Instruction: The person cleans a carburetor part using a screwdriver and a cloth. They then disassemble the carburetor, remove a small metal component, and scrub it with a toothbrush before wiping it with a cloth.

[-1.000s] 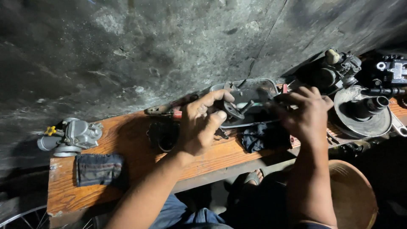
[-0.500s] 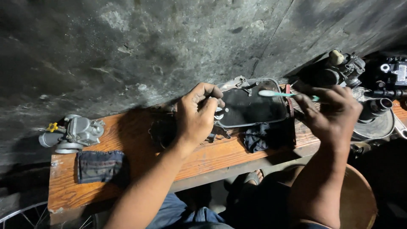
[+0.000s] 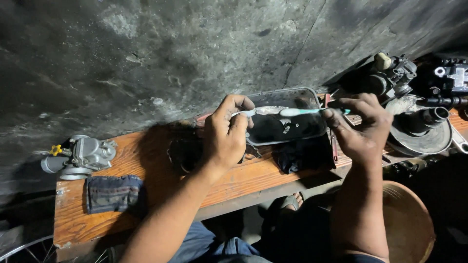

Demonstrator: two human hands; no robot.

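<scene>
A toothbrush, white w/ a teal handle, is held level over the far-edge middle of the wooden tabletop, right above a clear plastic tray w/ dark liquid and small parts in it. The left hand is closed on the brush's head end, thumb and fingers pinching something small there; what exactly can't be made out. The right hand grips the teal handle end, fingers wrapped round it. Hands are apart, one at each end of the brush. A dark rag lies just in front of the tray, near the tabletop's near edge, and a dark round part sits left of the left hand, in shadow. Toward the left end, a metal carburetor w/ a yellow fitting sits at the far edge, and a folded denim cloth lies in front of it, near the near edge. At the right end: a round metal pulley-like disc and more dark engine parts by the wall. A round wooden stool shows below the tabletop's right side.
</scene>
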